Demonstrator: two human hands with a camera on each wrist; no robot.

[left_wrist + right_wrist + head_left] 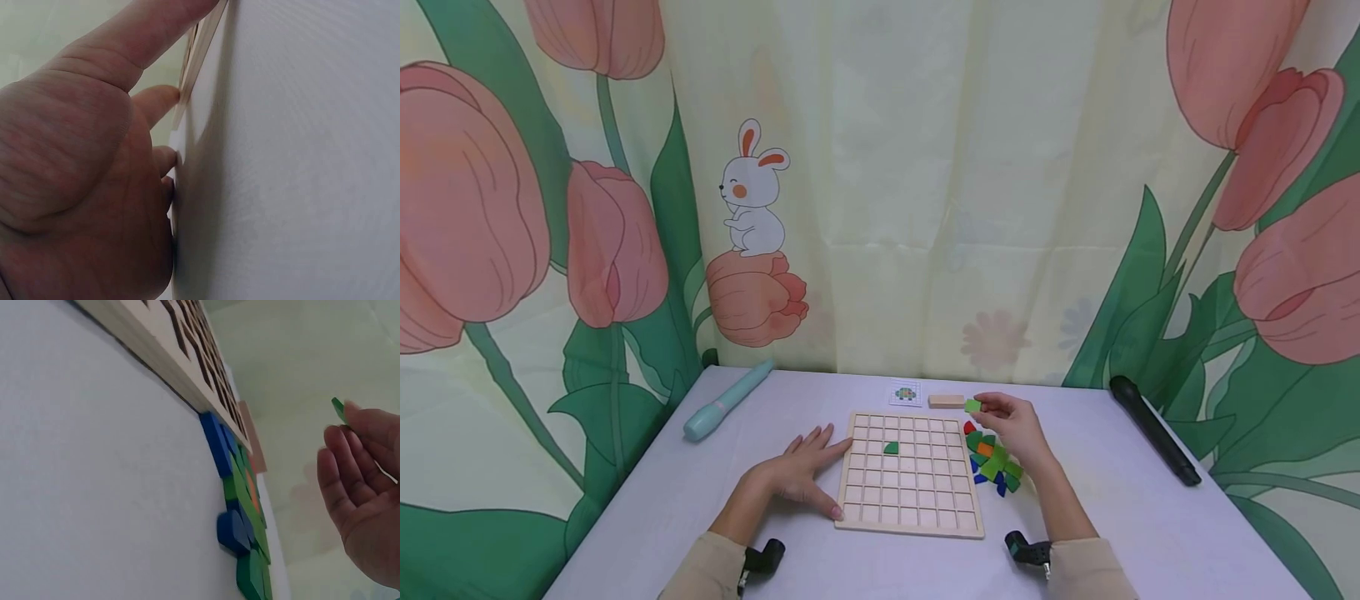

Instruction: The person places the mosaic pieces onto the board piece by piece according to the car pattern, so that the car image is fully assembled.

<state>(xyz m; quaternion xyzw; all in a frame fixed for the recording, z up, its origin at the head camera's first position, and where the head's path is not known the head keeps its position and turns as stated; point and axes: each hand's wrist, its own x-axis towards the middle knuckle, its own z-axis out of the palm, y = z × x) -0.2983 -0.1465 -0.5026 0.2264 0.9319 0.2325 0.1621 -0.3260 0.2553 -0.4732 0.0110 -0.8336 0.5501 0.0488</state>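
Barely begun, we judge | one dark-green piece [891, 448] set in our grid board [910, 531], between side edges of the bench [655, 500]; loose pile [994, 461] unplaced | right hand [1017, 423] pinches light-green piece [972, 406] near far edge; left hand [801, 468], spread, touches board

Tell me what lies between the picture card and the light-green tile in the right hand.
The head view shows a wooden block between the card and the tile.

The gridded board [908, 480] looks like bare wood — smooth, matt; the small pieces [995, 461] look smooth and painted. Finely textured matt cloth [887, 575] covers the bench [1150, 517]; the curtain [895, 167] — creased fabric.
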